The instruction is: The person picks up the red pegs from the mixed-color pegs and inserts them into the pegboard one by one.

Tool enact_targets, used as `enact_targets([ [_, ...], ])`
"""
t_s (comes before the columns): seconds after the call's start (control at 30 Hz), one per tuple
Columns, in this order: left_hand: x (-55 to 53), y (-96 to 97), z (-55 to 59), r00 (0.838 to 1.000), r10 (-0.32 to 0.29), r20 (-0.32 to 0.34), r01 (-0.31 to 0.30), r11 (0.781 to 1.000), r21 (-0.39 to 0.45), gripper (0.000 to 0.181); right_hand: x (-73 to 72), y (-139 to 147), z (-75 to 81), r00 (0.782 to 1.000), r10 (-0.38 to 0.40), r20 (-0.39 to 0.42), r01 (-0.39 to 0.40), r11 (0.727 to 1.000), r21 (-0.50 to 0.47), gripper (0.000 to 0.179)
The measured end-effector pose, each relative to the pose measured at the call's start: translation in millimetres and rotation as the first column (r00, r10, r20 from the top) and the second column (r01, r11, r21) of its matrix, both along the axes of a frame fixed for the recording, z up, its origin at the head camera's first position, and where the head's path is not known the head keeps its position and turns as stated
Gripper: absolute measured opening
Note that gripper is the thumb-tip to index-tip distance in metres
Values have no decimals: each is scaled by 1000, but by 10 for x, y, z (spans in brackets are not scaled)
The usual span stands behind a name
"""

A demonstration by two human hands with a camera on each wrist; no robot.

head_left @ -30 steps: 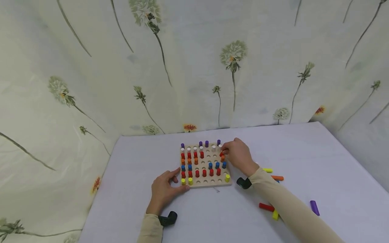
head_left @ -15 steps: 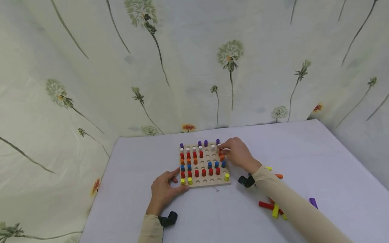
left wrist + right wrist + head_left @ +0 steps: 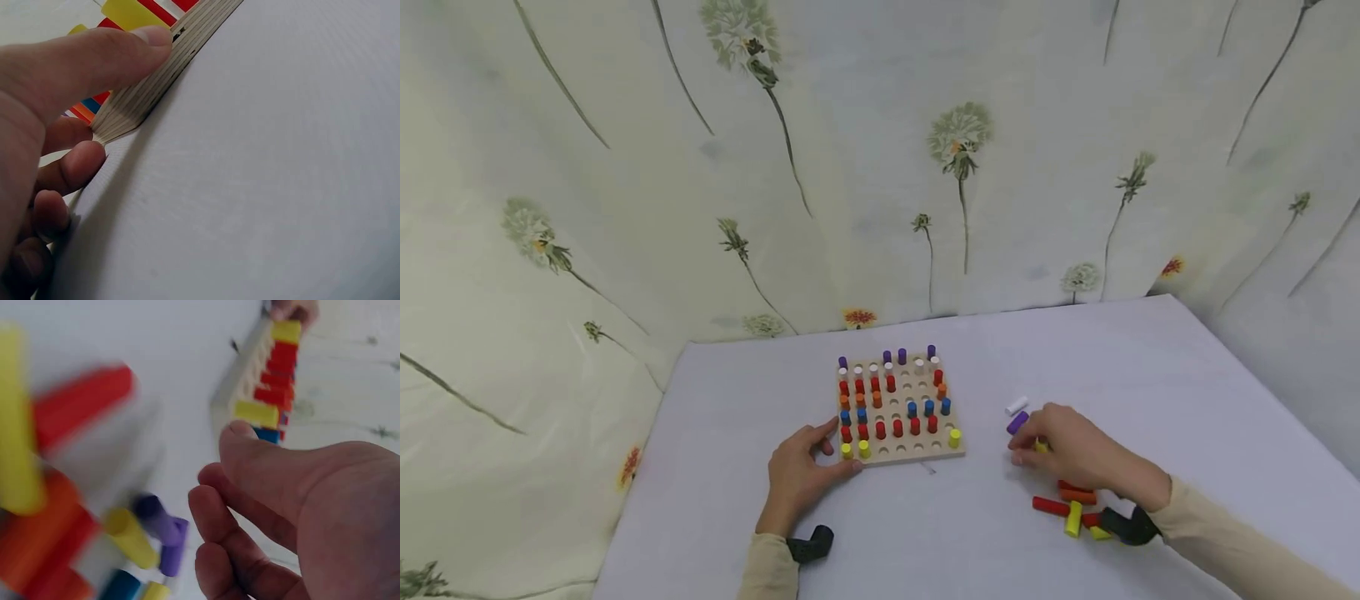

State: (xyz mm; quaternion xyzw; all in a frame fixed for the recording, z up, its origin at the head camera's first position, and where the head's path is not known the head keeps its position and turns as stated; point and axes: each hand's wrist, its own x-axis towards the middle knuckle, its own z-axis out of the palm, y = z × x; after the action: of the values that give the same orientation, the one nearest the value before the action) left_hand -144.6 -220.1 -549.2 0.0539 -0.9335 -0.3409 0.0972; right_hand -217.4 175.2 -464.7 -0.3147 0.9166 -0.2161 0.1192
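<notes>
A wooden pegboard (image 3: 917,456) lies flat on the table, with rows of purple, white, red, orange, blue and yellow pegs upright in it and some holes bare. My left hand (image 3: 805,477) holds its near left corner; in the left wrist view the thumb presses the laminated edge (image 3: 147,100) beside a yellow peg (image 3: 134,14). Right of the board, my right hand (image 3: 1075,446) hovers over loose pegs, fingers loosely bent. In the right wrist view nothing sits between its thumb and fingers. A red peg (image 3: 937,377) stands near the board's right edge.
Around the right hand lie a white peg (image 3: 1017,406), a purple peg (image 3: 1017,423), a red peg (image 3: 1050,506), a yellow peg (image 3: 1073,518) and an orange peg (image 3: 1078,497). A flowered cloth (image 3: 820,167) hangs behind the table.
The right hand has left the red peg standing in the board's right column and moved right and nearer, over the loose pegs. My left hand stays at the board's corner.
</notes>
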Motion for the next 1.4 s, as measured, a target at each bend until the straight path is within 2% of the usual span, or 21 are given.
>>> enact_targets([
  [0.1,7,-6,10,1000,-1,2,1,1000,1,81,257,105,-65,1000,5,6,-5,999,46,18],
  [0.17,8,-15,11,1000,-6,-11,6,1000,-7,81,368,130,-106,1000,-5,-2,5,997,82,21],
  [0.27,6,-20,3,1000,-3,-20,2,1000,-14,80,450,147,-179,998,-11,-54,17,993,114,24],
  [0.4,7,-3,-23,1000,1,-10,-1,1000,2,80,491,167,-255,996,-32,-83,42,992,120,23],
  [0.6,18,6,-30,1000,4,-13,-4,1000,9,79,495,144,-270,986,-16,-164,25,998,53,16],
  [0.73,15,4,-32,1000,6,-12,-6,1000,5,80,454,86,-194,976,-72,-204,67,997,-34,13],
  [0.9,6,-1,-33,1000,7,-15,-7,1000,-1,81,359,18,-125,964,-161,-212,133,981,-140,11],
  [1.17,7,5,8,1000,12,11,-12,1000,12,80,264,-35,-193,960,-199,-197,149,959,-242,18],
  [1.4,19,18,36,1000,3,15,-3,1000,4,79,138,-95,-241,909,-275,-313,162,925,-344,19],
])
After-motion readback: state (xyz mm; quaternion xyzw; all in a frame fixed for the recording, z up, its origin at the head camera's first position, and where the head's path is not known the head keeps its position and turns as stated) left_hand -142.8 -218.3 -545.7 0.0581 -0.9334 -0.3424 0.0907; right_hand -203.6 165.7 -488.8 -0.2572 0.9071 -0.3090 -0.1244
